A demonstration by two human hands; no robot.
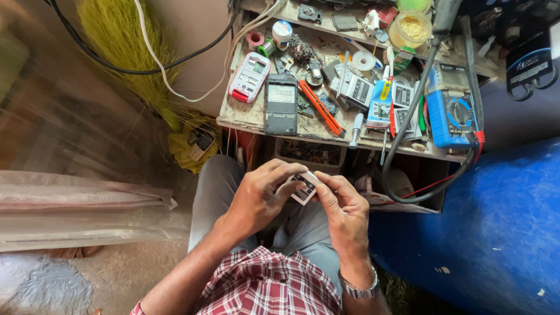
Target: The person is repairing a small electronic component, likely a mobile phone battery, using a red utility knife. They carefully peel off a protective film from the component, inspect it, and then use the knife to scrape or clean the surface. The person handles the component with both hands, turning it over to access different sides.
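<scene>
I sit with my knees under a small cluttered workbench (pixel 256 121). My left hand (pixel 261 197) and my right hand (pixel 344 210) meet over my lap, both gripping a small white phone part with a dark window (pixel 303 189). Fingers of both hands cover most of its edges. A metal watch (pixel 360 290) is on my right wrist. On the bench just above lie an opened grey phone body (pixel 281 105), a white and red phone shell (pixel 249 77) and an orange-handled tool (pixel 319 108).
A blue multimeter (pixel 450 116) with black and red leads sits at the bench's right end. Tape rolls, small parts and a yellow jar (pixel 410 28) crowd the back. A green broom (pixel 125 46) leans at the left. A blue sheet (pixel 496 233) lies to my right.
</scene>
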